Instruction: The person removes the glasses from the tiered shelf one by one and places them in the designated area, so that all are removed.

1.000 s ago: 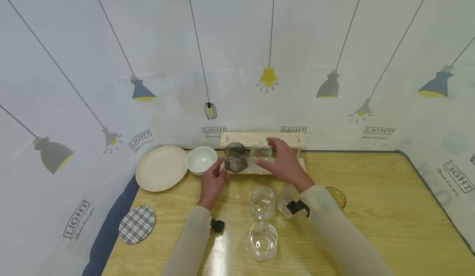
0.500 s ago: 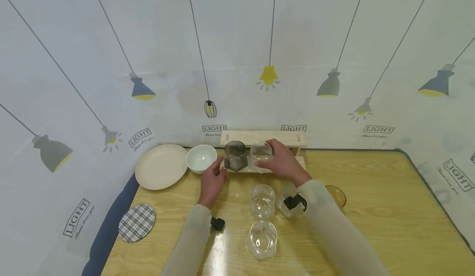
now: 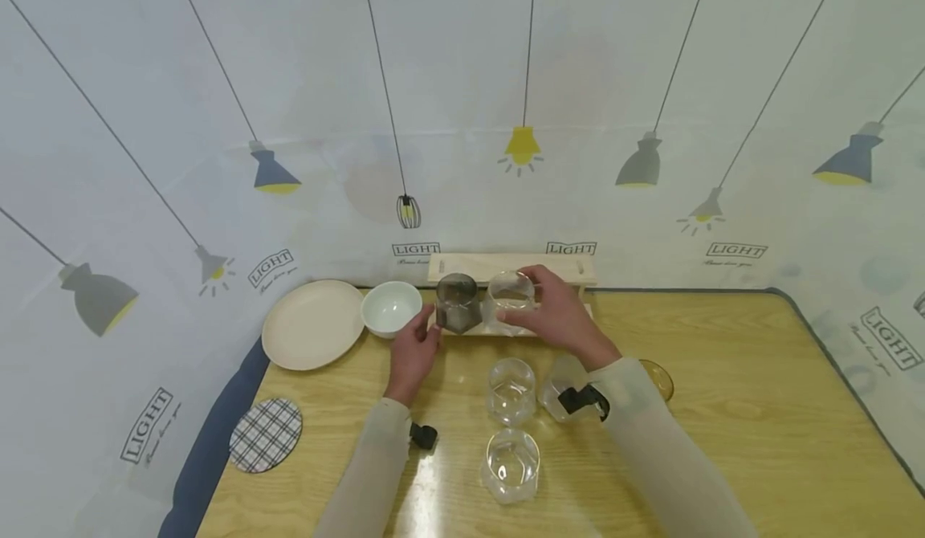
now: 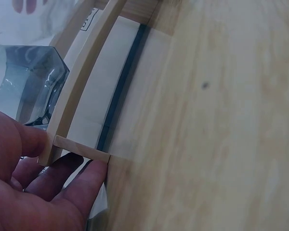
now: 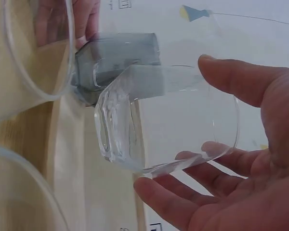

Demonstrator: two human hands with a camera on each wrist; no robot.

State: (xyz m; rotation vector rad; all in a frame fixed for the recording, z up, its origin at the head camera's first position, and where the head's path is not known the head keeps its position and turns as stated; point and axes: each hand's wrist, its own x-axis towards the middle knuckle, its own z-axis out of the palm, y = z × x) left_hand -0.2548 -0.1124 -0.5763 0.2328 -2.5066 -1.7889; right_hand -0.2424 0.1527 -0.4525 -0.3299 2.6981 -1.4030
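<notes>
At the back of the table stands a light wooden rack [image 3: 511,268] with a raised rear board and a lower front ledge. My left hand [image 3: 414,357] grips the rack's left end, thumb at the front strip [image 4: 79,82] and fingers round the side piece. Just right of that hand, a smoky grey faceted tumbler [image 3: 458,303] sits upright on the ledge. My right hand [image 3: 562,313] holds a clear faceted tumbler [image 5: 183,120] beside the grey one, over the ledge, thumb on one side and fingers on the other.
Two clear tumblers, a nearer one [image 3: 511,467] and one behind it [image 3: 511,393], stand in front of the rack. Another clear tumbler [image 3: 560,385] and an amber glass piece [image 3: 656,379] are partly behind the right sleeve. A white bowl [image 3: 393,310], cream plate [image 3: 312,325] and checked coaster [image 3: 266,435] lie left.
The right hand and its clear tumbler shift slightly, ending a little to the right of half a second ago. The left hand stays at the rack's end.
</notes>
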